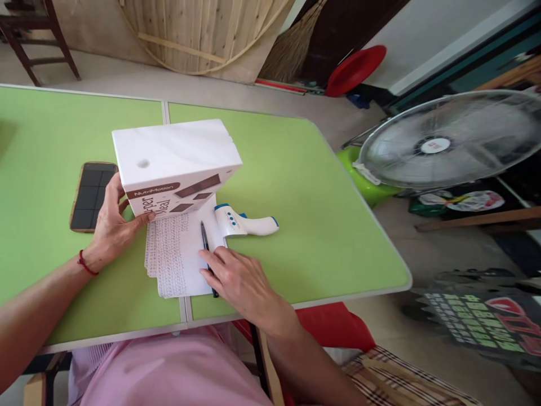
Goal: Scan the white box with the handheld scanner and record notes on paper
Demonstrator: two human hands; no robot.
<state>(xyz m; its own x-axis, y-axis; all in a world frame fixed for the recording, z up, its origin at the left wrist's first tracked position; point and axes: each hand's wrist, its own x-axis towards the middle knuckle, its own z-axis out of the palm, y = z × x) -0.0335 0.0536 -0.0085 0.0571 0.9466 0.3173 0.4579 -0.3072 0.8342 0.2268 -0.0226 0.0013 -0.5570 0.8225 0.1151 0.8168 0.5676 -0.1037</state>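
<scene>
My left hand [114, 217] grips the near left corner of a white cardboard box [177, 146] printed "NutriMotion", thumb on its front face. Beneath and in front of the box lie handwritten sheets of paper [171, 262], partly covered by it. A black pen [205, 239] rests on the top sheet. My right hand [239, 276] lies over the pen's lower part with fingers loosely extended, touching the paper; whether it presses on the pen I cannot tell. Just beyond that hand, a white and blue infrared thermometer [245, 221] lies on its side, partly on the paper.
A phone [92, 194] lies left of the box on the green folding table [304, 225]. Past the table's right edge stands a fan [435, 145] beside a green stool [366, 180]. A red chair cover [333, 327] is at the near right, and a wooden chair [38, 39] stands far left.
</scene>
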